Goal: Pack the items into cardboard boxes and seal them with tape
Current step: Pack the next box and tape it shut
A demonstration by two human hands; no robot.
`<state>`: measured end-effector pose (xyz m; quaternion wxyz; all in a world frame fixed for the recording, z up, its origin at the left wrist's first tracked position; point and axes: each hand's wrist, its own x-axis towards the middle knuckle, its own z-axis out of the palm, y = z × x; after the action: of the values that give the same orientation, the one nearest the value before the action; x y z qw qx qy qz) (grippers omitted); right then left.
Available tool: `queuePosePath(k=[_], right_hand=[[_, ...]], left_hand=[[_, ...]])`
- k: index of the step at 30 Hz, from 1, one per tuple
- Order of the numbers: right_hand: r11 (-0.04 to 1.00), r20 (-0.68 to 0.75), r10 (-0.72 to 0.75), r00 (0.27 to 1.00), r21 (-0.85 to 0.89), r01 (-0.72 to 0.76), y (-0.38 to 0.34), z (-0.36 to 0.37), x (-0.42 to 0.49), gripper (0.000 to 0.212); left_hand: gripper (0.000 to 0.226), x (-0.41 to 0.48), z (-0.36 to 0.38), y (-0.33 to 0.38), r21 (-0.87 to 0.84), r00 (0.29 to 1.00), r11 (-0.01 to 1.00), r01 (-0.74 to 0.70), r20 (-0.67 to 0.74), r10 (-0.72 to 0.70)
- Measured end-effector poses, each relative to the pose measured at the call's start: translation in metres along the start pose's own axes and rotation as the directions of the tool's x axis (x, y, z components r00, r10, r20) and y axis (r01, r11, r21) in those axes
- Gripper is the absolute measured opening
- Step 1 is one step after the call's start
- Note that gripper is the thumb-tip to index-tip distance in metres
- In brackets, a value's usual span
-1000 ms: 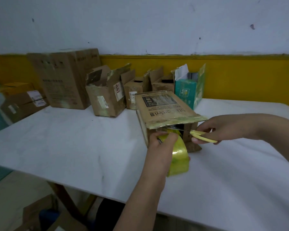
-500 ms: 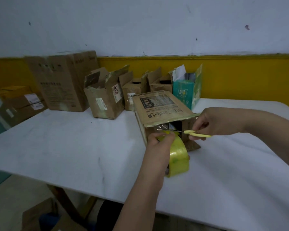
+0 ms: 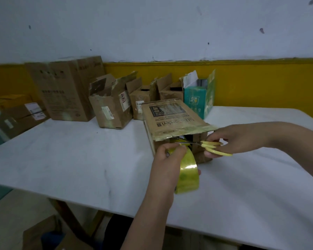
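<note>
Head view shows your left hand [image 3: 167, 159] clenched around a roll of yellow-tinted packing tape [image 3: 187, 171], thumb on top of the roll, holding it just in front of the cardboard box [image 3: 172, 120] on the white table [image 3: 79, 159]. The roll stands on edge, its flat sides facing left and right. Your right hand [image 3: 233, 139] grips yellow-handled scissors [image 3: 209, 147] with fingers through the loops; the scissors lie roughly level, long axis running left to right, blades pointing left toward the tape at the box's near end. That box lies with its long axis running from you toward the wall, printed face up, near flap edge jutting over the scissors. Behind it along the yellow wall band stand several open brown boxes [image 3: 112, 109], a tall brown carton [image 3: 65, 89] and a teal box [image 3: 197, 98].
</note>
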<state>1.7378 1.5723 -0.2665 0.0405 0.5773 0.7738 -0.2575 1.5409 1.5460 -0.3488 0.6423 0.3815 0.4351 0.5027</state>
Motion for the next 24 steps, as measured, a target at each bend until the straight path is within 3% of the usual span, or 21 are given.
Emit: queuePosePath(k=[6, 10, 21, 24], right_hand=[[0.994, 0.072, 0.107, 0.992, -0.005, -0.107, -0.007, -0.005, -0.010, 0.064], [0.989, 0.071, 0.145, 0.987, -0.039, -0.142, -0.025, -0.014, -0.011, 0.059], [0.908, 0.075, 0.305, 0.949, -0.322, -0.267, -0.078, -0.033, 0.005, 0.059], [0.913, 0.068, 0.290, 0.955, -0.319, -0.255, -0.086, -0.032, 0.010, 0.061]], left_hand=[[0.016, -0.004, -0.001, -0.002, 0.011, 1.000, 1.000, -0.008, -0.008, 0.008], [0.016, -0.004, -0.001, -0.002, 0.015, 1.000, 1.000, -0.006, 0.000, 0.006], [0.009, -0.003, 0.002, -0.005, -0.028, 0.999, 0.999, -0.042, -0.016, 0.042], [0.011, -0.004, 0.001, -0.005, -0.037, 0.999, 0.998, -0.049, -0.012, 0.049]])
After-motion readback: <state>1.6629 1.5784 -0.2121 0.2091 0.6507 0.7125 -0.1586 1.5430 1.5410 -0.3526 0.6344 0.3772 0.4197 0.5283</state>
